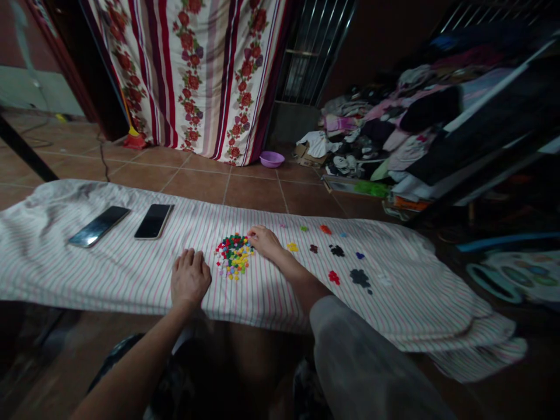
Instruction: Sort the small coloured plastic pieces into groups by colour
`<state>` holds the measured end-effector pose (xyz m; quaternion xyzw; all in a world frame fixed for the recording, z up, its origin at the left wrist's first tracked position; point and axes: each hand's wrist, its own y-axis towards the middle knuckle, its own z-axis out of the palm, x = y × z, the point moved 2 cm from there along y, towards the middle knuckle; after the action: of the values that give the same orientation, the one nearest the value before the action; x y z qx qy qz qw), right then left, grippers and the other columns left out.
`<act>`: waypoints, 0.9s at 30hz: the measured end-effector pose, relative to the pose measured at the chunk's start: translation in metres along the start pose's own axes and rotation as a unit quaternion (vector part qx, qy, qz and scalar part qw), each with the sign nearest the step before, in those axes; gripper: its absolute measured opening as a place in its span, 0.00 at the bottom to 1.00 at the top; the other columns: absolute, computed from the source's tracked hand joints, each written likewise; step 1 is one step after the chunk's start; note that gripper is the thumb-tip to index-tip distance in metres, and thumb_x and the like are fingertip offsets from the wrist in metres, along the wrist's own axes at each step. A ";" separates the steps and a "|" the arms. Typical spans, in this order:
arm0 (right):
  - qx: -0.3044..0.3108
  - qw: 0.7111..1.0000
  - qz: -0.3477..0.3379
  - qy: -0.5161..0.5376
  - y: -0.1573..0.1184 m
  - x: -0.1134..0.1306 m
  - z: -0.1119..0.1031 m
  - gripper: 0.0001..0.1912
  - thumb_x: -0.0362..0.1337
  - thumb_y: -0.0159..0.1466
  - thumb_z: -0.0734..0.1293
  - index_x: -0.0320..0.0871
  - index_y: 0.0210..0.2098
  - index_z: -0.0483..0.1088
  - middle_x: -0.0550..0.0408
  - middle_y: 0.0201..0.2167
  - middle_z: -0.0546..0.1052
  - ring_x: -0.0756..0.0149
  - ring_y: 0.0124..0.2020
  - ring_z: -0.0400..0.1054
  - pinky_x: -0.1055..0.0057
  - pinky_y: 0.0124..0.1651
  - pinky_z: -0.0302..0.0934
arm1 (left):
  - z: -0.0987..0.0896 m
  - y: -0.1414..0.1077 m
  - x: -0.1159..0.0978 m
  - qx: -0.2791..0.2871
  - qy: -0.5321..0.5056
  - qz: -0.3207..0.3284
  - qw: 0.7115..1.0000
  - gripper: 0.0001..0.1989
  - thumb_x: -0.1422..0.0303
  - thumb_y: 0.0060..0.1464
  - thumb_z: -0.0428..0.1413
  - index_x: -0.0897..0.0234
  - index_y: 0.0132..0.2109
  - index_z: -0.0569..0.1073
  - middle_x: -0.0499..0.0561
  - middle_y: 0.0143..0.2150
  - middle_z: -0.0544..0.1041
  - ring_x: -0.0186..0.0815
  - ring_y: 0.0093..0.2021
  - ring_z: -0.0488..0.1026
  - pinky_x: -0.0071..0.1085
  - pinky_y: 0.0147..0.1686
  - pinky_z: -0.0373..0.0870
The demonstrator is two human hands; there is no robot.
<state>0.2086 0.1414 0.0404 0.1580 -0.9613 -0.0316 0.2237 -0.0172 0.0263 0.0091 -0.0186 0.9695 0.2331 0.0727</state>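
A pile of small multicoloured pieces (235, 259) lies on a striped cloth (131, 274) in front of me. My right hand (266, 242) is at the pile's upper right edge with thumb and finger pinched together. Something small and pinkish shows at the fingertips, too small to name. Left of the pile, my left hand (190, 276) rests flat on the cloth, fingers stretched out and holding nothing. To the right lie groups sorted by colour, among them yellow pieces (292, 247), black pieces (336, 251), red pieces (333, 277) and dark grey pieces (359, 277).
Two phones, a left one (100, 226) and a right one (154, 221), lie on the cloth's left part. Beyond are a floral curtain (210, 76), a broom (133, 139), a purple basin (272, 159) and a heap of clothes (394, 116).
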 end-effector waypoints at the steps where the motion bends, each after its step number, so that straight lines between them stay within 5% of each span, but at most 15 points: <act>1: -0.013 1.000 0.003 0.014 0.000 -0.002 -0.001 0.10 0.29 0.62 0.65 0.43 0.41 0.76 0.52 0.41 0.78 0.66 0.42 0.71 0.73 0.46 0.61 | 0.000 0.000 0.000 -0.001 0.003 0.001 1.000 0.18 0.70 0.60 0.47 0.71 0.51 0.75 0.65 0.57 0.75 0.52 0.61 0.68 0.47 0.60 0.64; 11: -0.161 0.965 0.205 0.019 -0.005 -0.067 -0.027 0.13 0.29 0.62 0.63 0.45 0.41 0.77 0.52 0.39 0.81 0.63 0.42 0.74 0.71 0.47 0.64 | 0.000 0.001 0.000 -0.007 0.018 0.019 1.000 0.17 0.69 0.60 0.47 0.69 0.50 0.75 0.64 0.56 0.75 0.52 0.61 0.69 0.46 0.59 0.66; 18: -0.140 0.952 0.270 -0.024 -0.006 -0.099 -0.047 0.13 0.31 0.64 0.62 0.44 0.42 0.77 0.51 0.40 0.81 0.63 0.44 0.74 0.70 0.48 0.63 | 0.000 0.001 0.000 0.002 -0.019 0.011 1.000 0.17 0.70 0.59 0.47 0.68 0.50 0.74 0.66 0.57 0.74 0.52 0.62 0.67 0.49 0.59 0.63; 27: -0.122 0.950 0.282 -0.059 0.013 -0.102 -0.046 0.13 0.30 0.64 0.63 0.45 0.42 0.78 0.51 0.41 0.81 0.64 0.44 0.74 0.73 0.46 0.62 | 0.000 0.001 -0.001 0.007 -0.024 0.008 1.000 0.17 0.69 0.59 0.46 0.69 0.50 0.74 0.67 0.57 0.74 0.52 0.62 0.67 0.49 0.60 0.62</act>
<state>0.3117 0.1871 0.0404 -0.1502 -0.9669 -0.0936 0.1836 -0.0166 0.0268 0.0098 -0.0051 0.9693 0.2270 0.0947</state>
